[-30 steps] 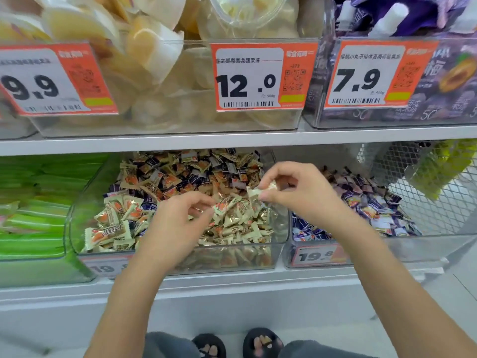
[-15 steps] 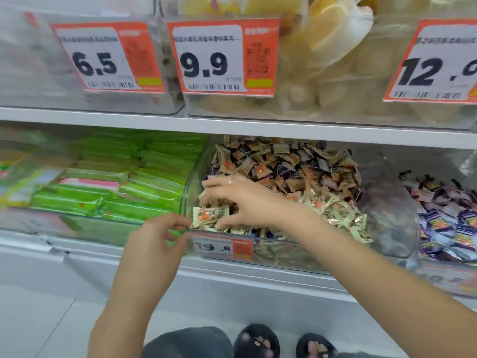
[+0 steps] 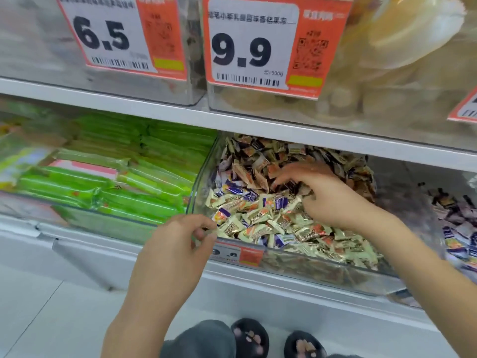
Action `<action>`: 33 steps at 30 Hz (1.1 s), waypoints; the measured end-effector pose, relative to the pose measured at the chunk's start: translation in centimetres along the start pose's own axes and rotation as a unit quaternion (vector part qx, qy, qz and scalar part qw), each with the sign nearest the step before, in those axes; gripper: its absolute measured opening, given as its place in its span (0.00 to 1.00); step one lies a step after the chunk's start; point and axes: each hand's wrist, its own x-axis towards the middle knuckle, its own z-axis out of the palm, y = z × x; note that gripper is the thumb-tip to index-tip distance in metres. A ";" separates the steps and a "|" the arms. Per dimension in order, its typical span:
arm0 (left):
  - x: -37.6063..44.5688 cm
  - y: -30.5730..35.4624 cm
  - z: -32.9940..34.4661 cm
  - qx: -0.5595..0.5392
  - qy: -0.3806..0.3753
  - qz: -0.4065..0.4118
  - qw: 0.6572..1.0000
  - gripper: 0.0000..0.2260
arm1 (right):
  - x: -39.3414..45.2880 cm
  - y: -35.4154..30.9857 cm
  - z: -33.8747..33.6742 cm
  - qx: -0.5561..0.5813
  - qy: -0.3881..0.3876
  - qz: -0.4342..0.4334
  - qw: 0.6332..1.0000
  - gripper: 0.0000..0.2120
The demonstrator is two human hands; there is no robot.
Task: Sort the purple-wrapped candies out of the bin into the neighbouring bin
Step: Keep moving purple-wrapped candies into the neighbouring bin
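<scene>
Still risky: right hand (image 3: 320, 195) dug into the clear bin (image 3: 322, 264), fingers curled among brown wrappers, grip unclear; left hand (image 3: 178, 244) pinching something pale at the rim; purple-wrapped candies (image 3: 236, 191) half buried mid-pile, easily missed or scooped with cream ones.

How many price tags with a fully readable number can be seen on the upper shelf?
2. The 6.5 tag is at upper left; the 9.9 tag is beside it, right. A third tag at the right edge is cut off.
</scene>
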 end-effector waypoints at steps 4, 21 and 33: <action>0.3 0.3 0.5 -0.012 0.001 -0.009 1.000 0.11 | 2.3 -5.2 2.9 -0.040 -0.028 -0.187 0.981 0.20; 0.5 1.0 1.0 0.013 0.010 -0.047 0.999 0.05 | -0.7 -0.6 -2.9 -0.055 -0.061 -0.031 0.996 0.05; 0.6 0.6 1.0 -0.012 0.007 -0.047 0.999 0.03 | 5.8 -2.5 3.6 -0.112 -0.167 -0.050 0.978 0.48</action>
